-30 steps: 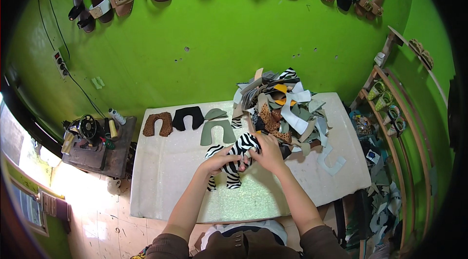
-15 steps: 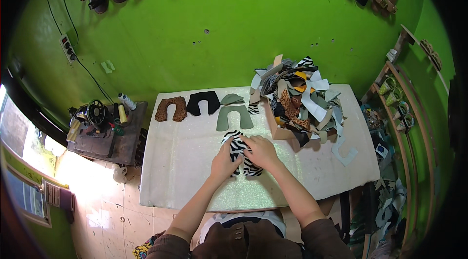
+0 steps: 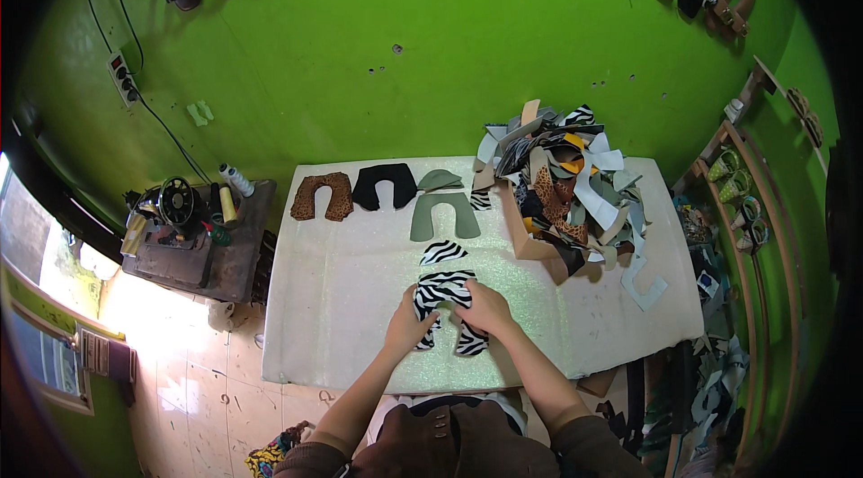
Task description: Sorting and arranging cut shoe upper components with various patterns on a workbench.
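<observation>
My left hand (image 3: 407,325) and my right hand (image 3: 485,307) grip a zebra-print U-shaped cut piece (image 3: 445,285) by its two sides, low over the table's front half. Its zebra legs point toward me; whether a second layer lies under it I cannot tell. Just beyond it lies a small half-moon zebra piece (image 3: 443,251), apart from both hands. Farther back is a grey-green U-shaped piece (image 3: 433,208) with a grey-green half-moon piece (image 3: 440,178) above it. To their left lie a black U-shaped piece (image 3: 385,178) and a leopard-print one (image 3: 310,195).
A cardboard box (image 3: 530,246) overflows with material scraps (image 3: 575,181) at the table's back right. A pale U-shaped scrap (image 3: 645,289) lies beside it. Left of the white table (image 3: 315,316) stands a sewing machine (image 3: 180,208). Sandals hang on the green wall.
Both hands have drawn the zebra U-shaped piece slightly toward me and spread to its sides. The half-moon zebra piece now lies separate beyond it. The whole view has shifted slightly.
</observation>
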Tool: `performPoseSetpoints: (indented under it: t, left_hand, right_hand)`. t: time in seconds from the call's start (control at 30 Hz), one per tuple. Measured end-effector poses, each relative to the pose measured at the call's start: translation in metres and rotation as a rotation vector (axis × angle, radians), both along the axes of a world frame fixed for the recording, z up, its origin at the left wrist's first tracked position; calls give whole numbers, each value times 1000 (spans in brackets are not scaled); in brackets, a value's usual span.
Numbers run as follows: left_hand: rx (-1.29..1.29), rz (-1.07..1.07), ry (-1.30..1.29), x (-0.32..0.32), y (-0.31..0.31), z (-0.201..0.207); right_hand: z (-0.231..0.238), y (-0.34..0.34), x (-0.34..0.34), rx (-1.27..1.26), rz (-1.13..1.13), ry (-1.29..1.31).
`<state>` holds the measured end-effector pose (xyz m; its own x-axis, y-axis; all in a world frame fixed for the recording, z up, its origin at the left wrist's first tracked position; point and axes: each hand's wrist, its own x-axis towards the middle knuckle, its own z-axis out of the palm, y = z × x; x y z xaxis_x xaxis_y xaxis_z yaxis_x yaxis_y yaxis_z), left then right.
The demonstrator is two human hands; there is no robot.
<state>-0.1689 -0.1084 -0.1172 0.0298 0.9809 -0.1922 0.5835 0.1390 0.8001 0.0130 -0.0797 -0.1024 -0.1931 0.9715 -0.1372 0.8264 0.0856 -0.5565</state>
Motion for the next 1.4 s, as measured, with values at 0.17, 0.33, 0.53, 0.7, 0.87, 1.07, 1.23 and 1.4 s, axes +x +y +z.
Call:
performPoseSetpoints:
  t: [0.17,0.33,0.53,0.7,0.87,1.07,1.23,1.4]
  left_hand:
    - [26,27,-247,-4,16,-36]
    - [-53,151,-209,-8,30,-54]
    - [-51,172,-192,-6,40,-48]
    - [-31,157,-77,-7,44,-37]
    - [57,97,-24,-7,43,-36]
    - [166,21,322,-6,35,-33]
    - [350,-227,415,0,52,-27]
    - [319,-307,513,5,61,-32]
  right_hand:
    - [2,24,3,-181,21,-55]
    - [-2,33,-2,-188,-35,-63]
    - [-30,32,-4,36,-67,67]
    - [-40,32,-11,82,-103,68]
    - [-47,36,-10,155,-110,109]
    - [-47,32,-16,313,3,-39]
    - [-53,33,-17,378,71,-43]
    - [-56,39,-15,443,120,-65]
